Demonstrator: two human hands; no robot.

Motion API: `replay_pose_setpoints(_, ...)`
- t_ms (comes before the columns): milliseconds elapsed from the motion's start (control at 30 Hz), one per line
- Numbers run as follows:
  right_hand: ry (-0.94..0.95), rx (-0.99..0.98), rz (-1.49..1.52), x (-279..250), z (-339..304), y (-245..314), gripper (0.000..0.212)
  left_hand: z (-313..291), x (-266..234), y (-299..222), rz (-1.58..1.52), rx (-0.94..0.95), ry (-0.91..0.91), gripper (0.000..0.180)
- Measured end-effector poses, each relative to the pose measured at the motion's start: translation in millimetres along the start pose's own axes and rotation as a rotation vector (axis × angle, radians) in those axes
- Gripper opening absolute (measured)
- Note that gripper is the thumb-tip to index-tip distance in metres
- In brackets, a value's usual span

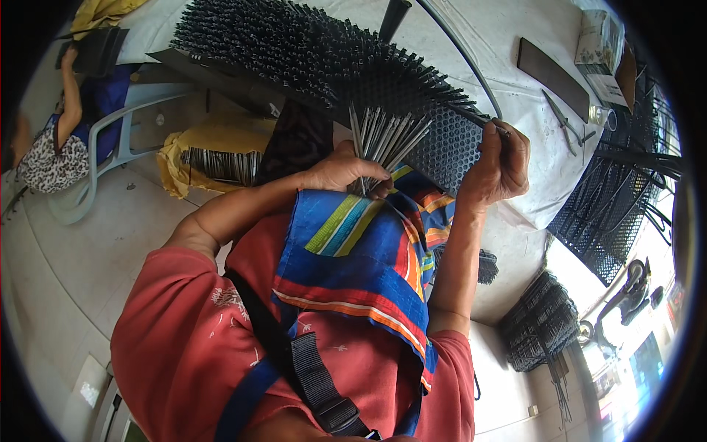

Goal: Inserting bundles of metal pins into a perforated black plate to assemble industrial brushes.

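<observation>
We clamp left hand [342, 168] round lower part of fanned grey strips [390, 140], before black perforated panel [448, 144]. Strips look stiff, light, probably slippery: best gripped low. Right hand's [501, 166] fingers curl together at panel's right end; exact hold, we cannot tell.

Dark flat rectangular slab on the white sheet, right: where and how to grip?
Likely best: take the dark flat rectangular slab by its two long edges, mid-length, coming from above. It lies flat, longer than wide, with its top bare, so its underside looks hard to reach.
</observation>
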State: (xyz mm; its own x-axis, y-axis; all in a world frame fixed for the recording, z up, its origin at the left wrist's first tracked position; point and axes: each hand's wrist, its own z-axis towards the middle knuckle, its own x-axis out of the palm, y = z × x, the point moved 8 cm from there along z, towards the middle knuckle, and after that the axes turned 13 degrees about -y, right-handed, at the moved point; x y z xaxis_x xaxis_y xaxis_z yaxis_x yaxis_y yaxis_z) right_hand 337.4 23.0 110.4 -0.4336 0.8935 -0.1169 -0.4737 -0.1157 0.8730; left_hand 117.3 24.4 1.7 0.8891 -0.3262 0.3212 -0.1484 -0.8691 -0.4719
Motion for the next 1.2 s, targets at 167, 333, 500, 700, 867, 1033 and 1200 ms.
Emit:
replay_pose_setpoints(167, -0.029, 0.113, 0.008, 3.0, 3.8, -1.2, 0.009, -4.2, 2.5, -1.0, -0.034, -0.08, -0.06, 0.019)
replay_pose_setpoints(333, 0.014, 0.104, 0.027, 11.1, 10.3, 5.0, 0.011, 0.6, 0.7, -1.9, -0.004, 0.001, -0.055, 0.013)
replay_pose_setpoints(500, 0.058, 0.002, -0.008, 17.6, 9.1, 12.8, 0.01, -1.4, 1.9, -8.3, 0.058, 0.071, -0.031, 0.01)
replay_pose_setpoints(700, 0.046, 0.068, 0.044, 18.0, 12.2, 6.4, 0.011, 1.8, 2.6, -3.4, -0.043, -0.013, -0.032, 0.01)
replay_pose_setpoints(867, 0.054, 0.069, 0.027, 18.6, 12.3, 5.4, 0.01, 6.0, -0.5, -1.6, -0.06, 0.017, -0.037, 0.013)
replay_pose_setpoints(1033, 0.116, 0.037, -0.064, 23.9, 8.2, 0.1, 0.012, 6.4, 0.5, 2.6, -0.139, -0.046, -0.069, 0.015)
replay_pose_setpoints(1200, 0.15, -0.05, -0.256, 33.9, 6.8, 19.5, 0.016, 6.0, 0.4, -0.4, -0.086, -0.017, -0.054, 0.018)
